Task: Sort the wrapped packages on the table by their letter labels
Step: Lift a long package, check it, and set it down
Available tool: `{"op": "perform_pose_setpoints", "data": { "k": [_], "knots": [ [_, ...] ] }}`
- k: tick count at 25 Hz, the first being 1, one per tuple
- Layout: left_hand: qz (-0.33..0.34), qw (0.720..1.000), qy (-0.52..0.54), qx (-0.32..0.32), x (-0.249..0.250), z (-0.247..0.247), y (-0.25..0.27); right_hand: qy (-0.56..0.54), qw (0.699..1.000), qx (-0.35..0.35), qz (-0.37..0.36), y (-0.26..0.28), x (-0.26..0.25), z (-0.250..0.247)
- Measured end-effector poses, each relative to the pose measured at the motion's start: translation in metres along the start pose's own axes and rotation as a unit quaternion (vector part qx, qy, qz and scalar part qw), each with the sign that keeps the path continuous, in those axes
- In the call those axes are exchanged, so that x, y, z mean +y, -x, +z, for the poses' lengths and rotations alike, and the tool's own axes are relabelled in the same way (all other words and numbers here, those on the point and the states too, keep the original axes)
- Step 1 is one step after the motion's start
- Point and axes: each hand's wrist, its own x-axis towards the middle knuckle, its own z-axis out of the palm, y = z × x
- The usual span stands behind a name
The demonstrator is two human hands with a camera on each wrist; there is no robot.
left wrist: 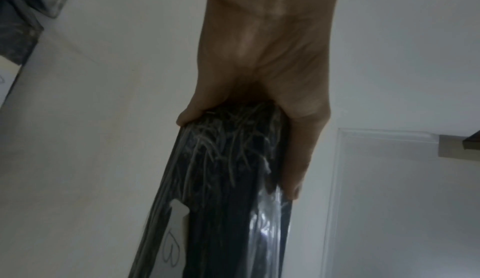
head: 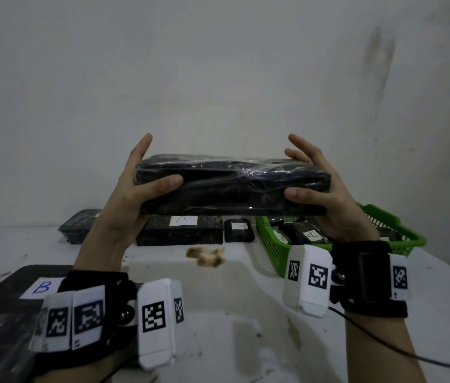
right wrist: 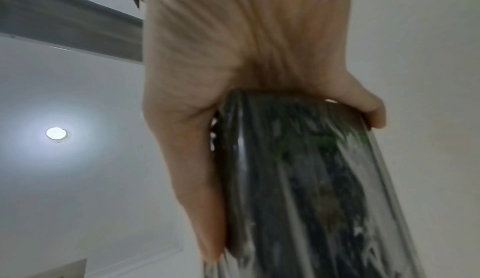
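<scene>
held package point(head: 232, 186): black, under glossy clear film
its label point(left wrist: 176, 239): white, pencilled B
packages along the tabletop's far edge point(head: 179, 230): black, white A label
basket point(head: 271, 244) at the right edge: bright green lattice
tabletop point(head: 246, 313): white, brown stain
wrist tags point(head: 153, 317): white, black square codes

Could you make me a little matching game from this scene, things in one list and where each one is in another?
Things:
1. long black package
2. package labelled B
3. green basket
4. brown stain

Places:
a. on the table's near left corner
b. on the bare tabletop, in front of the row of packages
c. lifted in both hands
d. at the table's right

Pairs: 1-c, 2-a, 3-d, 4-b
</scene>
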Motion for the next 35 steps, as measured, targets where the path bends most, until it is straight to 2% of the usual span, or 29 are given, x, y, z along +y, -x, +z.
{"op": "perform_pose_setpoints", "data": {
  "k": [4, 8, 10, 13, 15, 18, 20, 22, 26, 35],
  "knots": [
    [0.019, 1.0, 0.005, 0.0, -0.001, 0.002, 0.001, 0.034, 0.998, 0.026, -0.054, 0.0, 0.002, 0.0],
    [0.007, 1.0, -0.009, -0.009, -0.002, -0.001, 0.003, 0.04, 0.996, 0.013, -0.073, 0.001, 0.004, -0.003],
    [-0.011, 1.0, 0.009, 0.0, 0.0, 0.002, 0.006, 0.035, 0.996, 0.004, -0.086, 0.002, 0.003, -0.006],
    [-0.071, 0.995, 0.067, 0.0, 0.001, 0.011, 0.006, 0.031, 0.993, -0.003, -0.11, 0.004, 0.002, -0.008],
    [-0.089, 0.992, 0.087, 0.022, 0.0, 0.016, 0.003, 0.004, 0.992, -0.007, -0.122, 0.004, 0.003, -0.006],
    [-0.049, 0.994, 0.08, 0.059, -0.003, 0.017, -0.001, -0.17, 0.982, 0.055, -0.053, -0.001, 0.006, -0.001],
    [-0.013, 0.996, 0.075, 0.049, -0.003, 0.012, -0.002, -0.146, 0.984, 0.098, 0.033, -0.007, 0.009, -0.002],
    [-0.003, 0.999, 0.027, 0.045, -0.009, 0.004, -0.003, -0.113, 0.988, 0.063, 0.082, -0.009, 0.012, -0.002],
    [-0.061, 0.989, -0.101, 0.092, -0.019, 0.002, -0.008, -0.118, 0.989, 0.075, 0.045, -0.012, 0.017, -0.003],
    [-0.006, 0.992, -0.068, 0.102, -0.008, 0.01, -0.005, -0.032, 0.991, 0.119, 0.054, -0.013, 0.007, 0.01]
  ]
}}
